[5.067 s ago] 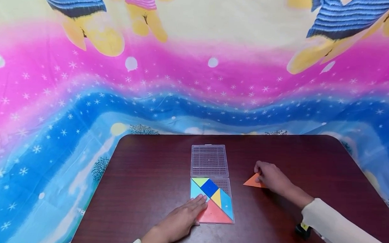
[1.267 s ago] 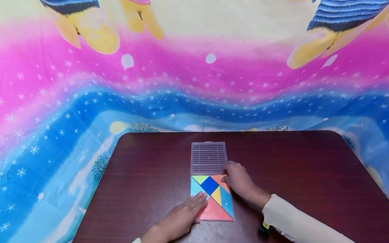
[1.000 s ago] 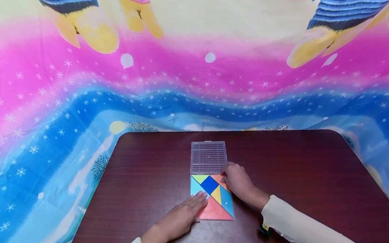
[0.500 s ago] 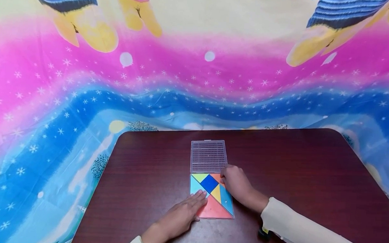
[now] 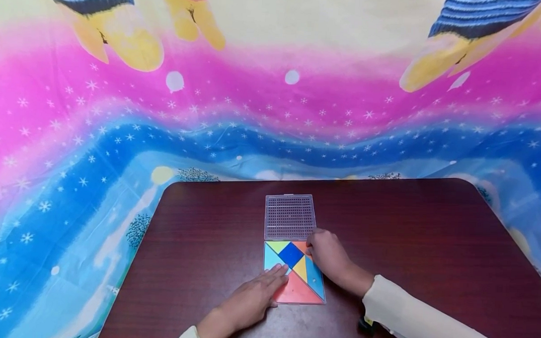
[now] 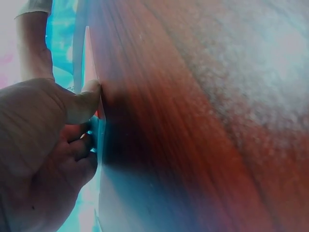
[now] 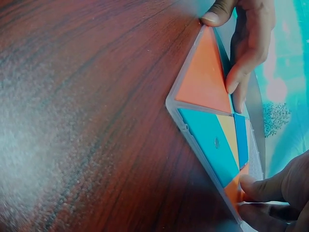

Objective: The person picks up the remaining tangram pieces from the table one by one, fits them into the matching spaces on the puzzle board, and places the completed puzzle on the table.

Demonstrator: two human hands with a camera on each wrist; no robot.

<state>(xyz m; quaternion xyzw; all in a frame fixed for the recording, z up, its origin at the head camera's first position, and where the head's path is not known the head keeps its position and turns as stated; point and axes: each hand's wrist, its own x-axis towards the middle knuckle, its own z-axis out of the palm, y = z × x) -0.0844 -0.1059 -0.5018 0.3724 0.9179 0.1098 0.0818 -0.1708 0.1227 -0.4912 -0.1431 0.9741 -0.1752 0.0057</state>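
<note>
A tangram lies in the bottom half of a clear plastic case (image 5: 301,304) in the head view. Its pieces include a coral-red triangle (image 5: 297,291), a light-blue triangle (image 5: 271,259), a blue square (image 5: 291,255), a yellow triangle (image 5: 301,268) and a teal piece (image 5: 314,278). An orange triangle (image 5: 300,246) fills the far right corner, partly covered by my right hand (image 5: 334,253), whose thumb and curled index finger grip it at the case's edge. My left hand (image 5: 253,294) rests with extended fingers on the near left pieces, its thumb (image 6: 87,101) against the case's edge.
The perforated lid (image 5: 289,217) lies folded back flat beyond the pieces. All this is on a dark red-brown wooden table (image 5: 205,236). A patterned cloth (image 5: 290,115) hangs behind the table. A small black device (image 5: 366,325) sits under the right sleeve.
About five seconds ago my right hand held the orange triangle right of the case; now that piece sits in the case corner. During the last second the hands have barely moved.
</note>
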